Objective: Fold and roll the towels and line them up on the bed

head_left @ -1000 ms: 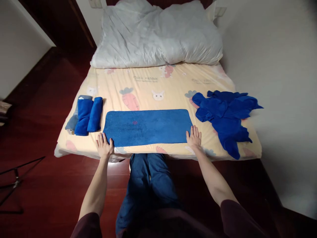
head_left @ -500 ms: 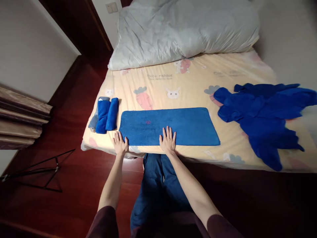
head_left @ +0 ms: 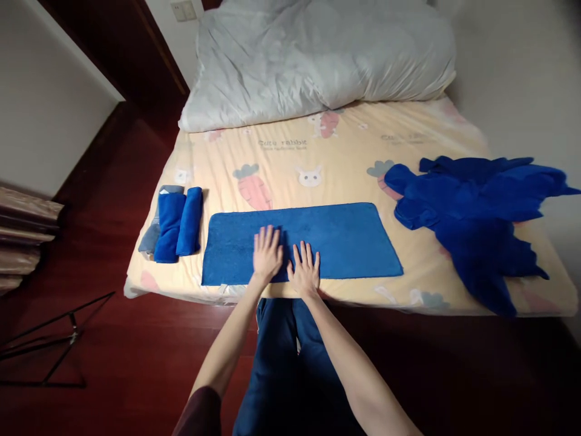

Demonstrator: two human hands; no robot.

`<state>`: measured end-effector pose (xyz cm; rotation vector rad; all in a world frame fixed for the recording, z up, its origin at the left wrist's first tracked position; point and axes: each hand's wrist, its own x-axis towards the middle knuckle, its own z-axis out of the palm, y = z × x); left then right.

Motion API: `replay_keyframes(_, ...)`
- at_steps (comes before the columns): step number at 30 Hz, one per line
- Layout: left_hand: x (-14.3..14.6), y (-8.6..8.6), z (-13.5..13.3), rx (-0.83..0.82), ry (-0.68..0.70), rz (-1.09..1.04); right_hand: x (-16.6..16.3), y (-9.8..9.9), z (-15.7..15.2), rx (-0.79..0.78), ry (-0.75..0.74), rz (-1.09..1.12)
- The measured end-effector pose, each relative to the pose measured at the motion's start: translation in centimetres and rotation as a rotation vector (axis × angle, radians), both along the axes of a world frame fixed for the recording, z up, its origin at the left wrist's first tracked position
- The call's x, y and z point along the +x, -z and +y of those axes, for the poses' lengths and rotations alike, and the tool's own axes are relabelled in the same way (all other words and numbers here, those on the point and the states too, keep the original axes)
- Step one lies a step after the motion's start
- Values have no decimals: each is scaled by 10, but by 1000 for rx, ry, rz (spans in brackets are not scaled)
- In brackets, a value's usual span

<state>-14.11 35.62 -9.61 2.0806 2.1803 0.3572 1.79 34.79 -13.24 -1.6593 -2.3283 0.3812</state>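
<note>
A blue towel (head_left: pixel 345 239) lies flat and lengthwise along the near edge of the bed. My left hand (head_left: pixel 267 253) is over the left-middle part of the towel, palm down with its fingers stretched out; whether it presses on the cloth I cannot tell. Just to its right, my right hand (head_left: pixel 304 269) rests flat on the towel's near edge, fingers spread. Neither hand grips anything. Left of the towel lie rolled blue towels (head_left: pixel 189 221), beside a grey-blue bundle (head_left: pixel 149 237) partly hidden under one of them.
A loose heap of blue cloths (head_left: pixel 476 206) covers the bed's right side. Across the back lies a grey quilt (head_left: pixel 318 60). The patterned bed sheet (head_left: pixel 281 163) shows between them. A black metal stand (head_left: pixel 59 345) is on the dark red floor at left.
My left hand has moved right, from the towel's near left corner to its left-middle part. My right hand stays on the near edge. The view has shifted slightly.
</note>
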Motion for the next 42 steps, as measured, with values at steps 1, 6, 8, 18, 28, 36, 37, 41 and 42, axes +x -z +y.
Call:
replay_keyframes(1, 21, 1, 22, -34, 80, -14, 1, 0, 0, -9, -10, -9)
replay_keyframes(6, 81, 15, 90, -87, 192, -20, 6, 6, -3, -21, -64, -41)
replay_keyframes(8, 77, 20, 95, -69, 202, -19, 6, 10, -3, 2, -57, -32)
replay_keyframes(18, -76, 26, 53, -19, -22, 5, 0, 11, -6, 135, 9, -46)
replay_keyframes(28, -214, 19, 38, -114, -291, 7, -1, 13, -5, 116, 18, -48)
replay_keyframes(36, -129, 27, -21, 103, -155, -57, -3, 8, 4, 52, 24, -40)
replay_keyframes(37, -113, 30, -38, 108, -165, -77, -2, 8, 4, 43, 21, -39)
replay_keyframes(41, -81, 37, -77, 139, -234, -138, -1, 3, 5, 4, 15, -39)
replay_keyframes(42, -81, 38, -78, 149, -244, -151, -2, 2, 5, -7, 17, -43)
